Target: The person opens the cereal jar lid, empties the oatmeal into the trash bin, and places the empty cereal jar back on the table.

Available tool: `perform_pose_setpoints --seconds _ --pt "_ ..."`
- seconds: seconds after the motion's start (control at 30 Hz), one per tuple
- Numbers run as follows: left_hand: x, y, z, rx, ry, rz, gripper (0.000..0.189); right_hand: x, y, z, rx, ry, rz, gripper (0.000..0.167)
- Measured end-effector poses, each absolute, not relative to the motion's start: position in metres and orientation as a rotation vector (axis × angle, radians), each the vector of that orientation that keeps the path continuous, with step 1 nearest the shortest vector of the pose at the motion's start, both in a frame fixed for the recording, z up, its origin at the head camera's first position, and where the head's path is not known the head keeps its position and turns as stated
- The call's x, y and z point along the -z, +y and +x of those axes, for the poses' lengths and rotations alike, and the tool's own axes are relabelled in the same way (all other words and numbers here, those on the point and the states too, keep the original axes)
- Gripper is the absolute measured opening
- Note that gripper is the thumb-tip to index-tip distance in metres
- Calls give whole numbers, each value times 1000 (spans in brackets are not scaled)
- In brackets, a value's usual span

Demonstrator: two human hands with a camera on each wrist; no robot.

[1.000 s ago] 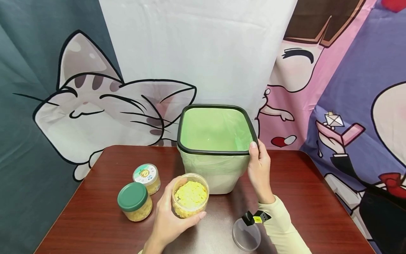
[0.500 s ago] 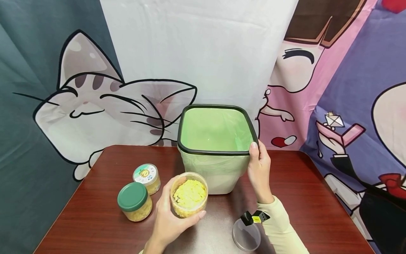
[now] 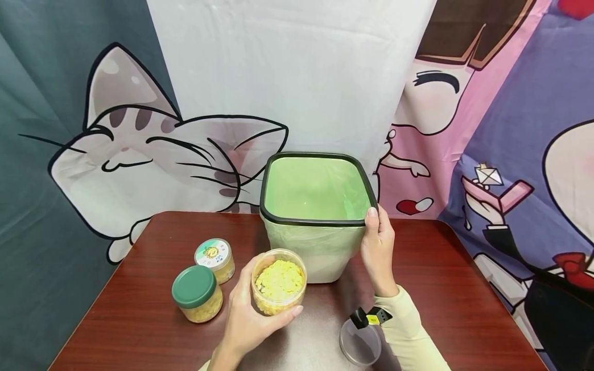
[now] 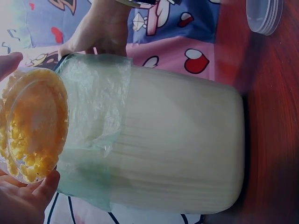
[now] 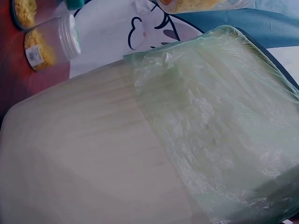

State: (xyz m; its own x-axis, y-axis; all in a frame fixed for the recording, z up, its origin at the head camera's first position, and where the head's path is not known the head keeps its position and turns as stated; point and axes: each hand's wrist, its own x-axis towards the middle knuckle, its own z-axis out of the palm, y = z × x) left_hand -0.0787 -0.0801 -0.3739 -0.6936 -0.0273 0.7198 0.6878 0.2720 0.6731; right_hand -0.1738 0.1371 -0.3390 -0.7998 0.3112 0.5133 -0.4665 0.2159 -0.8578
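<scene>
2 hands, both bare, raised over the desk point(image 3: 445, 288), well apart. Left hand point(image 3: 246, 320) farther from the desk's far edge, gripping. Left fingers point(image 3: 250, 270) curl round on the side toward the desk's left edge; left thumb point(image 3: 285, 318) reaches across below, tip toward the right edge. Left wrist point(image 3: 226, 354) low, only a sliver of left sleeve point(image 3: 205, 366) showing.

Right hand point(image 3: 378, 250) higher up, close to the far edge, also gripping: right thumb point(image 3: 372, 219) on the near side, tip up, fingers hooked behind. Right forearm slants in from the near side, under a pale yellow right sleeve point(image 3: 410, 327).
</scene>
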Motion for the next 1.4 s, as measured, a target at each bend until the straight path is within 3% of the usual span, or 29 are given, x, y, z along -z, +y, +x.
perform_pose_setpoints --seconds 1.07,1.4 --pt "356 -78 -87 1432 -1862 -663 82 335 132 -168 -1580 -1905 69 36" --pt "364 -78 -92 1440 -1865 -637 84 359 144 -188 -1573 -1902 51 34"
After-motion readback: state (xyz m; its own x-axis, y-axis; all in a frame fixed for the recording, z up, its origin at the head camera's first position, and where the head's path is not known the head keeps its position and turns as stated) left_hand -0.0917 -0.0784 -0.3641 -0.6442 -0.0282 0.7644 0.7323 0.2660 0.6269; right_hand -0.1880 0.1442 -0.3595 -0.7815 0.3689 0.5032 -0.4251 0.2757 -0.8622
